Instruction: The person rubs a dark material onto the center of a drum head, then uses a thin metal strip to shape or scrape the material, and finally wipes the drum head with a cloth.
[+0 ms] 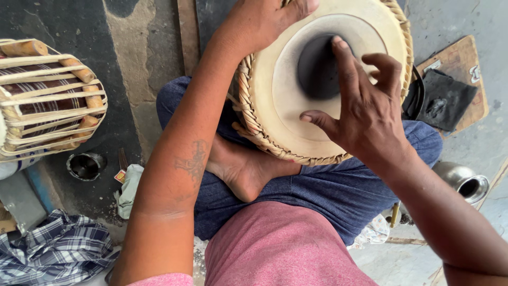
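Tabla [286, 106] is sitting in my lap, wedged against my crossed legs and bare foot [241, 169], skin head tilting up toward me, so the drum's long axis is running away from me and slightly up-frame. My right hand [365, 106] is lying directly over the head: fingers spread, index fingertip pressing on the black centre patch [316, 69], thumb resting lower on the pale skin, other fingers curling just off the surface. It's holding nothing, only touching. My left hand [259, 21] is gripping the far-left rim over the braided leather ring [248, 114], fingers wrapping past the top edge; I can't tell how they're closing there because the frame is cutting them off. The right hand is nearer the patch and the left is nearer the rim, so the left is doing the bracing. The patch is lying just ahead of my right palm, up and left of it. A second drum with straps and wooden pegs [47, 100] is lying on its side well to my left, its axis running roughly across the frame. A small metal pot [465, 182] is sitting beside my right knee, and a checked cloth [53, 254] is lying at lower left.
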